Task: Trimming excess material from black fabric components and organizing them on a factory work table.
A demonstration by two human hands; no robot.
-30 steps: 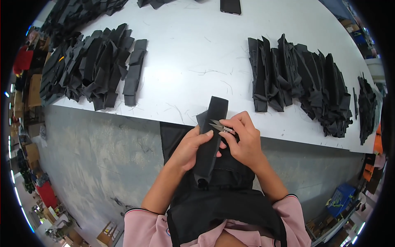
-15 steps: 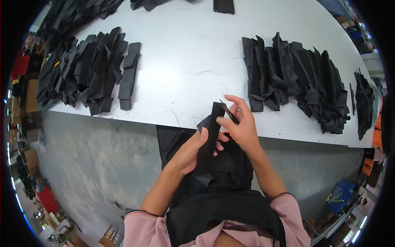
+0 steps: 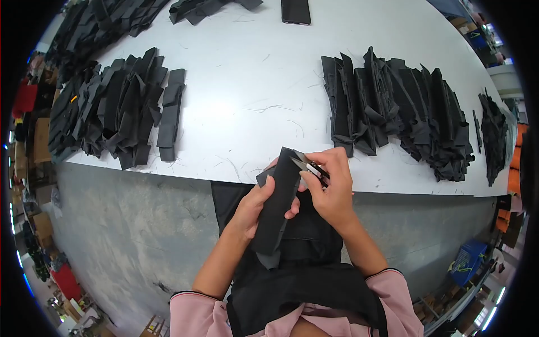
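My left hand (image 3: 255, 209) is wrapped round a folded black fabric strip (image 3: 276, 205), held at a slant over my lap just in front of the table edge. Its thumb lies on the near face, and fingertips show at the right side of the strip. In my right hand (image 3: 332, 188) is a small pair of thread snips (image 3: 310, 168), pinched between thumb and fingers. The snips' pointed blades are apart and reach to the strip's upper right edge. Whether a thread lies between the blades is too small to tell.
Black fabric strips lie in a row on the white table (image 3: 252, 123): a left pile (image 3: 126, 106), a single folded strip (image 3: 171, 115) beside it, and a right pile (image 3: 393, 106). A phone (image 3: 296, 11) lies at the far side. Loose threads are scattered between the piles.
The strip has turned so its broad face shows more. The snips have come round from pointing up to pointing left at its edge, and the orange loop by my right hand no longer shows.
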